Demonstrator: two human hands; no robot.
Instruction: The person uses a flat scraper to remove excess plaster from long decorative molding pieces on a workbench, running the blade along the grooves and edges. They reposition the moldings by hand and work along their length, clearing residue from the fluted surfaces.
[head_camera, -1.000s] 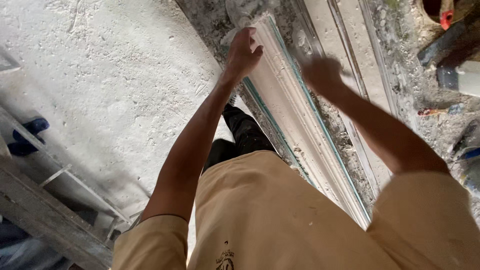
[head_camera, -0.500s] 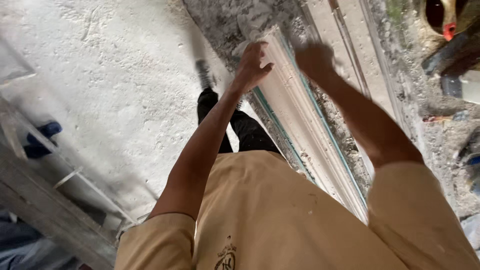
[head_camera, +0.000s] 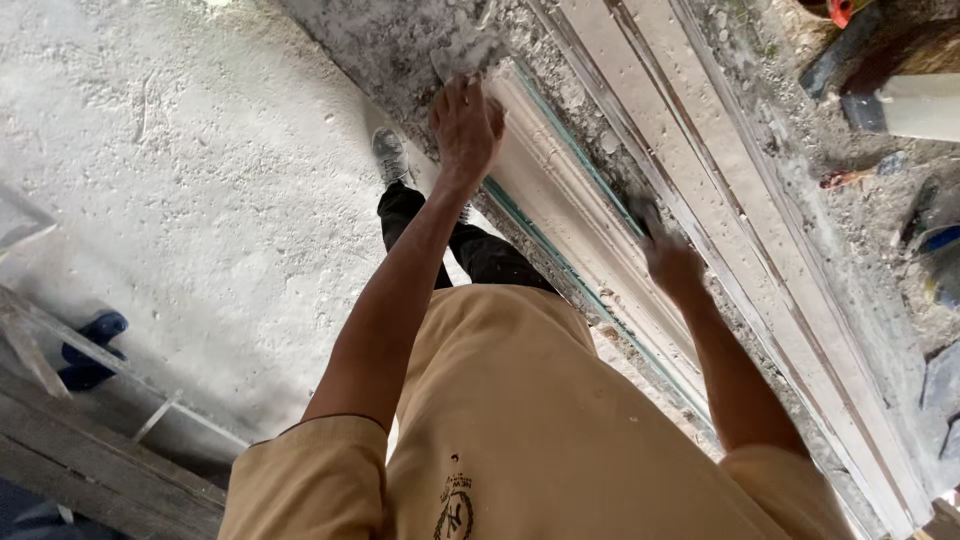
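Left hand (head_camera: 466, 125) now higher along the white moulding (head_camera: 570, 215), right hand (head_camera: 672, 265) lower and nearer the body.

No packages, signs or screens show here. The one printed mark is a small round dark emblem (head_camera: 455, 503) on the front of the tan shirt (head_camera: 520, 420), low on the chest near the bottom edge of the view, left of the shirt's middle. Its details are too small to make out.
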